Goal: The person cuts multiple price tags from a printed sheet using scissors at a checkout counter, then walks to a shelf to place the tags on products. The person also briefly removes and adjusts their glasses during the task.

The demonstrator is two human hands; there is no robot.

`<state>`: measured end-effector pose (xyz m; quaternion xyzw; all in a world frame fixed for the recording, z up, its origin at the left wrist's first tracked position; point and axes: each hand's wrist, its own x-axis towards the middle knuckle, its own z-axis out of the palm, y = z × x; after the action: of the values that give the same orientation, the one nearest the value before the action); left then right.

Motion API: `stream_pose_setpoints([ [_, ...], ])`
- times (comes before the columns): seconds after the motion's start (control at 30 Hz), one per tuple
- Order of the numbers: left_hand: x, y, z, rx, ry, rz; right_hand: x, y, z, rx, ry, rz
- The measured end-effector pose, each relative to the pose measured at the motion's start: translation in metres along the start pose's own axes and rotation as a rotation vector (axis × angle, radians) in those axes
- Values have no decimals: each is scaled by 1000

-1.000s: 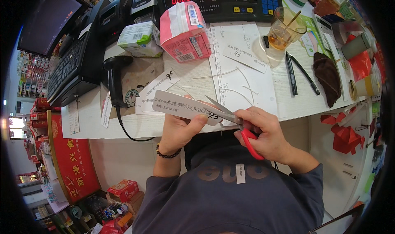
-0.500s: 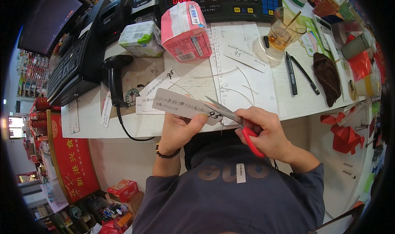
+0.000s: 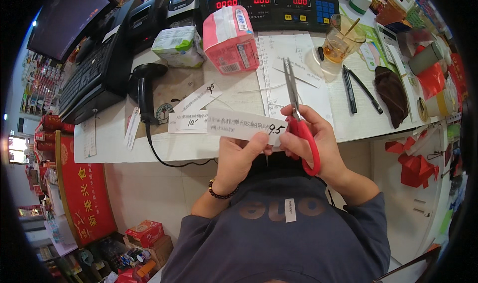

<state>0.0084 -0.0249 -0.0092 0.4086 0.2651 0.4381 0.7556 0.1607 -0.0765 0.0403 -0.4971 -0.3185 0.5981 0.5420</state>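
Right hand (image 3: 318,136) has swung the red-handled scissors (image 3: 293,91) from angled across at the white card (image 3: 241,127) to pointing away; reads as cutting paused. Card's just left of that grip, grasped by left hand (image 3: 236,156), thumb on its face; right thumb's at its end, can't tell if pinching. Beyond: blades over paper sheets (image 3: 316,101), then scale (image 3: 271,19).

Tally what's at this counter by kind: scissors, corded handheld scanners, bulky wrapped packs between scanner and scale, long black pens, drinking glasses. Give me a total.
Scissors: 1
Corded handheld scanner: 1
Wrapped packs: 2 (pink pack, green-and-white pack)
Long black pens: 2 (left pen, right pen)
Drinking glass: 1
Total: 7
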Motion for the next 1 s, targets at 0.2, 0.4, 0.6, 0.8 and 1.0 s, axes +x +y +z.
stream_pose_setpoints([
  [0.2,-7,-2,-12,23,-203,66,-8,-1,-4,-33,-20,30],
  [0.4,-5,-6,-15,60,-467,256,-17,3,-2,-44,-57,14],
  [0.6,-12,-18,-16,-47,-332,227,-37,34,-14,-295,-4,-208],
  [0.8,-14,-30,-11,-107,-295,193,-44,46,-13,-442,105,-294],
  [1.0,-15,-33,-11,-110,-301,197,-41,46,-14,-516,107,-372],
])
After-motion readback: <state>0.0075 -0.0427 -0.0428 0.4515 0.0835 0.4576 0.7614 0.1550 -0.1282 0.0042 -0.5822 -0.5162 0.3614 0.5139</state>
